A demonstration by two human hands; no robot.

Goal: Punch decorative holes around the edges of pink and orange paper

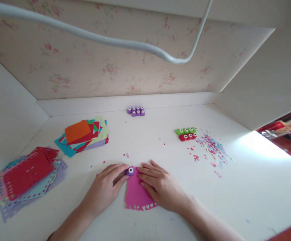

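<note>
A single camera is sitting on the person's head, looking forward and steeply down over the white tabletop [145, 137]. It is facing the floral wall [85, 75] behind the table, which is filling the upper part of the view. The left hand [107, 184] and right hand [162, 185] are appearing near the camera, low in the middle, while white panels are flanking the wide view on both sides.
</note>
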